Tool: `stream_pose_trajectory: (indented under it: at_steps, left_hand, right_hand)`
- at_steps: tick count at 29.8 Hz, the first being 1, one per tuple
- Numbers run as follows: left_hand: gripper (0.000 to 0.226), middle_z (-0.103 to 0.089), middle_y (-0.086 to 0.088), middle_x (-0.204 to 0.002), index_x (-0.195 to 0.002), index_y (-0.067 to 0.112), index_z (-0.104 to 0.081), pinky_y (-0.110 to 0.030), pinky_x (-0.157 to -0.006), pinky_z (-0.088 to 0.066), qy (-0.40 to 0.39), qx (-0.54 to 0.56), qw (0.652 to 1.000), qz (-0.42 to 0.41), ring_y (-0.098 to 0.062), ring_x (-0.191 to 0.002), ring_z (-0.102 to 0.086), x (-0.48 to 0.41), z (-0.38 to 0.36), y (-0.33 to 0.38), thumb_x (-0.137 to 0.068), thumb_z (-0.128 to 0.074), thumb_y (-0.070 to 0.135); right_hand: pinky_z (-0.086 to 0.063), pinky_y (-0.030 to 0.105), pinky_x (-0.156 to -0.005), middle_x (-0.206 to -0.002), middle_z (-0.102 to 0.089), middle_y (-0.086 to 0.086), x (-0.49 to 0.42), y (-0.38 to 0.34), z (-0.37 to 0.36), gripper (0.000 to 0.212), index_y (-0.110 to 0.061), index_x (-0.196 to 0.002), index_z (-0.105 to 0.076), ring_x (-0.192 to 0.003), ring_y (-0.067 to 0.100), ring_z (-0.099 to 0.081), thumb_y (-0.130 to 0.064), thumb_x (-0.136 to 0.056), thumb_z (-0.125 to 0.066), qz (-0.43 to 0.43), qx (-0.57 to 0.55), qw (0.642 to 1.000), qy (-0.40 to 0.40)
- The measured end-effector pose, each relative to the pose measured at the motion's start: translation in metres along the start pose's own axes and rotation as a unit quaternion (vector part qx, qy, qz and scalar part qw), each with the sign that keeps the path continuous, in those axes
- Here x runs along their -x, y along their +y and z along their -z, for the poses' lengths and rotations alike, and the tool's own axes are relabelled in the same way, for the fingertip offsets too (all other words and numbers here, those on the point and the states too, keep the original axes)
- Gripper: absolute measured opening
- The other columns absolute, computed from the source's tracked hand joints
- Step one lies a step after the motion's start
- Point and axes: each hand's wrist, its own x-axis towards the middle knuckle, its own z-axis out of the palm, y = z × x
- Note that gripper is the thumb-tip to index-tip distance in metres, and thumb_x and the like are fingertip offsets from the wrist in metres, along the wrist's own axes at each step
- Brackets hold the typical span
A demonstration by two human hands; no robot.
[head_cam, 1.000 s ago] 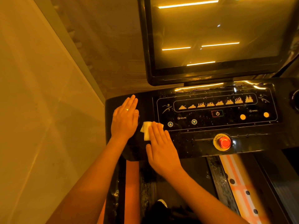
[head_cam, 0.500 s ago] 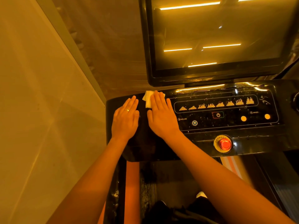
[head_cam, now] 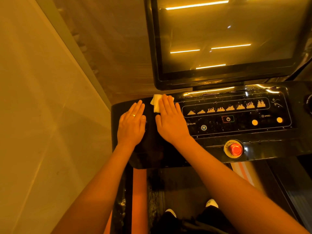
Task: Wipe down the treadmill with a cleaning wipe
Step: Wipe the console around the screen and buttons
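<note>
Your right hand [head_cam: 170, 120] presses flat on the wipe [head_cam: 156, 103]; your left hand [head_cam: 131, 125] lies spread beside. Sliding right risks pressing the power button [head_cam: 228, 119].

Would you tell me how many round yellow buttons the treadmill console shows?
2 yellow buttons: one right of the power symbol, the other further right. The right hand may hide more.

everything's soaked in warm amber light. pale glossy tiled surface [head_cam: 42, 115] on the left, a grey diagonal strip [head_cam: 74, 48] edging it, then a mottled brown surface [head_cam: 118, 48]. wall or floor, can't tell.
</note>
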Motion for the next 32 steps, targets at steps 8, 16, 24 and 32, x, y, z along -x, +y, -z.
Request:
stream_pose_trajectory:
  at_steps: [8,16,24,32]
  left_hand:
    - [0.047,-0.033,0.001,-0.161,-0.154,0.018,-0.039,-0.040,-0.115,-0.031,-0.002,0.000,1.000,0.000,-0.015,-0.150,-0.027,0.000,0.000,0.000,-0.108,-0.035,0.029]
    - [0.047,-0.032,0.001,-0.161,-0.153,0.018,-0.038,-0.042,-0.115,-0.032,-0.003,0.006,1.000,0.003,-0.015,-0.150,-0.027,-0.001,0.000,-0.001,-0.108,-0.035,0.029]
    - [0.048,-0.032,0.001,-0.161,-0.154,0.018,-0.038,-0.041,-0.114,-0.031,-0.002,0.007,1.000,-0.002,-0.015,-0.150,-0.027,0.000,0.000,0.000,-0.108,-0.035,0.031]
    - [0.050,-0.031,0.001,-0.162,-0.155,0.018,-0.036,-0.043,-0.114,-0.032,-0.009,-0.002,1.000,0.001,-0.016,-0.150,-0.026,0.000,0.002,0.003,-0.107,-0.033,0.033]
  right_hand:
    - [0.003,0.041,-0.124,-0.169,-0.004,0.009,0.036,-0.008,-0.009,0.063,-0.011,-0.161,-0.009,-0.155,0.022,0.004,-0.038,-0.105,-0.023,0.000,-0.005,1.000,-0.016]
    - [-0.001,0.041,-0.126,-0.169,-0.002,0.010,0.032,-0.003,-0.002,0.064,-0.009,-0.161,-0.007,-0.156,0.024,0.004,-0.036,-0.106,-0.029,0.002,-0.016,1.000,-0.015]
    - [0.006,0.037,-0.123,-0.168,0.005,0.004,0.076,-0.006,-0.012,0.065,-0.014,-0.161,-0.003,-0.155,0.018,0.010,-0.038,-0.105,-0.026,0.001,-0.023,0.999,-0.041]
    - [0.002,0.038,-0.125,-0.168,0.003,0.007,0.098,-0.007,-0.017,0.066,-0.011,-0.161,-0.005,-0.156,0.022,0.009,-0.037,-0.105,-0.027,-0.002,-0.027,0.999,-0.032]
